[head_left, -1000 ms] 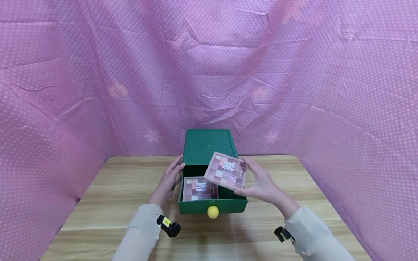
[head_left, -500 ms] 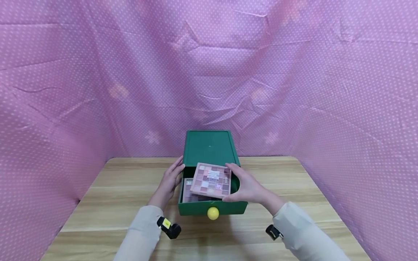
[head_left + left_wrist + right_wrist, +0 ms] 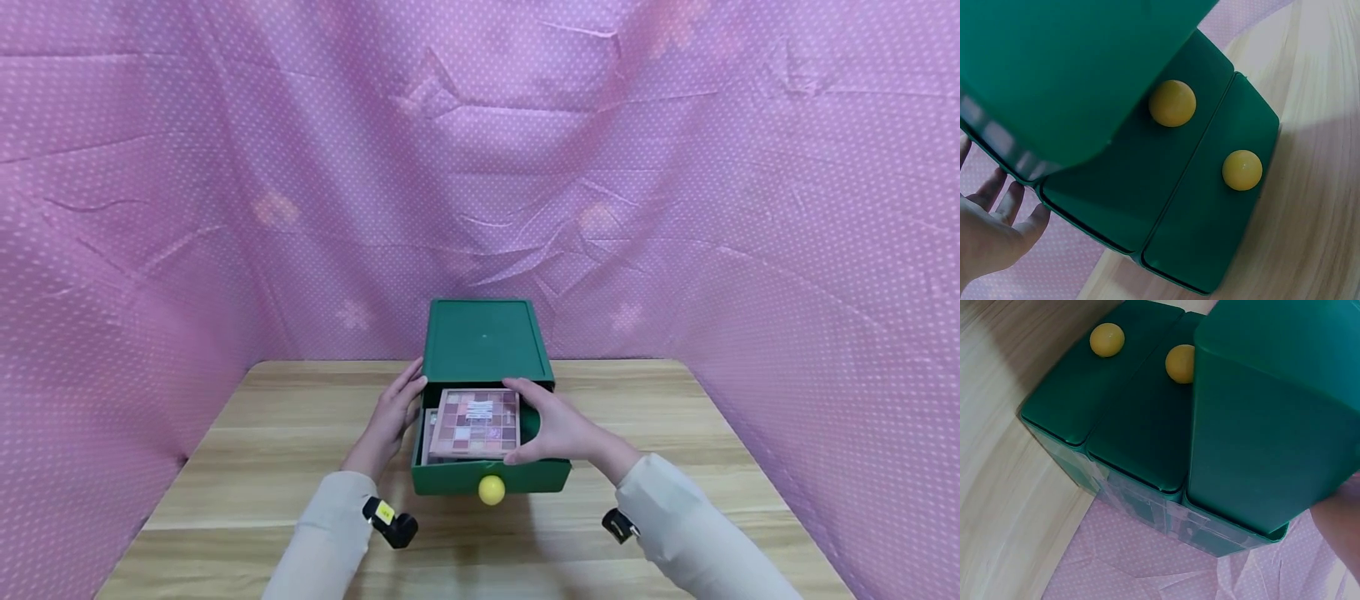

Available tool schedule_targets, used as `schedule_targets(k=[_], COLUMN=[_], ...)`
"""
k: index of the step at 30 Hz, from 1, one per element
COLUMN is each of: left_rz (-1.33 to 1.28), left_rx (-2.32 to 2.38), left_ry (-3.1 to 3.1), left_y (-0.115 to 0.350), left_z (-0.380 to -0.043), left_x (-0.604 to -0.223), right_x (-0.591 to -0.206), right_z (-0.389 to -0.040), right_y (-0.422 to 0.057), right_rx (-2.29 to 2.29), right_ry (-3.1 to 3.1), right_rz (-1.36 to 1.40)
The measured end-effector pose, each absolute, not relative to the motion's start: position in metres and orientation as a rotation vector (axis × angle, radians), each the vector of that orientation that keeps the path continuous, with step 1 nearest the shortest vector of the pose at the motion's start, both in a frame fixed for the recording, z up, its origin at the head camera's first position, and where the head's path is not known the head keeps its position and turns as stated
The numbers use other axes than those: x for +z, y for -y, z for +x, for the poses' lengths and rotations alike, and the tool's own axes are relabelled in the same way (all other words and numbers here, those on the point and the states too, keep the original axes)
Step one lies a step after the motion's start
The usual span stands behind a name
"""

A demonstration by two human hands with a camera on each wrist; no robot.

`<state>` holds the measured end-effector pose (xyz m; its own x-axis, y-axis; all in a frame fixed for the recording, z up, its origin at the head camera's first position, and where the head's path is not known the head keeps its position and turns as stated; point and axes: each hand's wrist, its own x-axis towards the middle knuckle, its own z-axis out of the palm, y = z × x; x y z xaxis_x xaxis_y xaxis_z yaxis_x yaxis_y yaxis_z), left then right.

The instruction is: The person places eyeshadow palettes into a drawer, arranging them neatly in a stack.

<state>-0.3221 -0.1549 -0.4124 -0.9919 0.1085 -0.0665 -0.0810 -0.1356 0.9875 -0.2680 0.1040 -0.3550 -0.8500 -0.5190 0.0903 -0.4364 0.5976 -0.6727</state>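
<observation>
A green drawer cabinet (image 3: 486,337) stands at the back of the table with its top drawer (image 3: 450,479) pulled out. My right hand (image 3: 561,429) holds an eyeshadow palette (image 3: 477,423) by its right side, thumb near and fingers far. It lies over the left part of the drawer, above a second palette (image 3: 428,437) that shows only a strip at the left. In the right wrist view the drawer hides most of the right hand (image 3: 1342,519). My left hand (image 3: 386,421) rests its extended fingers on the cabinet's left side; the left wrist view shows its fingertips (image 3: 1036,219) at the edge.
Below the open drawer are two shut drawers, the middle (image 3: 1122,194) and the bottom (image 3: 1210,212), each with a round yellow knob. Another yellow knob (image 3: 491,490) juts from the open drawer's front. Pink dotted cloth (image 3: 480,167) hangs behind and beside the wooden table (image 3: 247,467).
My right hand has carried the palette left and down, from over the drawer's right side to above the second palette, and straightened it. The left hand has stayed at the cabinet's side.
</observation>
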Motion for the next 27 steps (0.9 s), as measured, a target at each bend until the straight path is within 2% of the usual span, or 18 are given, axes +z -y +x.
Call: schedule_targets(k=[14, 27], left_rz=[0.036, 0.023], left_rx=[2.299, 2.318], left_ry=[-1.972, -1.975], left_y=[0.158, 0.157], left_z=[-0.324, -0.323], left_x=[-0.415, -0.416], right_x=[-0.356, -0.357], right_z=[-0.271, -0.245], right_y=[-0.096, -0.101], right_rx=[-1.052, -1.499], right_ry=[-2.576, -2.567], right_rz=[-0.815, -0.869])
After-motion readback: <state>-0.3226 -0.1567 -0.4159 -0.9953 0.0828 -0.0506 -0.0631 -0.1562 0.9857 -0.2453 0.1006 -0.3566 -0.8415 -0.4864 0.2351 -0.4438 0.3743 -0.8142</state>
